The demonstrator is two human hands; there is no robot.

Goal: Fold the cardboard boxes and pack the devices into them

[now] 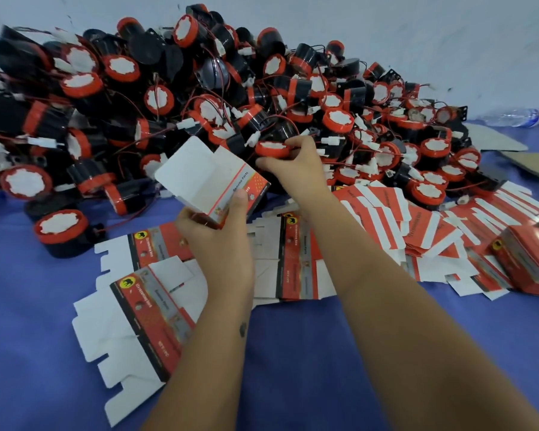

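My left hand [218, 231] grips a folded red and white cardboard box [212, 178], its white flaps standing open toward the pile. My right hand [299, 163] pinches a black device with a red cap [272, 149] at the front of the pile, just right of the box's open end. A big heap of the same black and red devices [199, 88] with red wires and white plugs fills the back of the blue table [293, 353].
Flat unfolded boxes [143, 300] lie under my left forearm, and more are spread out at the right [417, 225]. A stack of red flat packs [529, 262] sits at the far right. A loose device [59, 228] stands at the left. A plastic bottle [517, 116] lies at the back right.
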